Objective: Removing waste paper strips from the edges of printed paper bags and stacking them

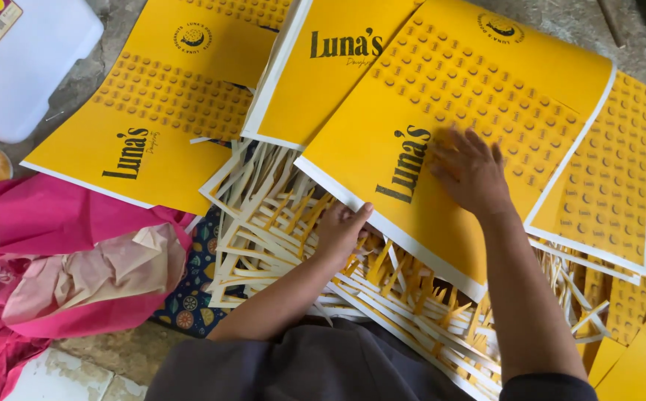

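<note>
A stack of large yellow printed sheets (486,96) with white borders and a dotted pattern lies in front of me. My right hand (470,169) rests flat on top of the stack, fingers spread. My left hand (341,230) grips the stack's near white edge, thumb on top and fingers tucked beneath. Under the stack lies a heap of thin yellow and white paper strips (278,223).
More yellow sheets lie at the far left (160,111), behind (323,67) and at the right (612,178). Pink cloth and crumpled paper (70,260) sit at the left. A white plastic container (18,67) stands at the top left. Patterned dark cloth (189,297) covers the floor.
</note>
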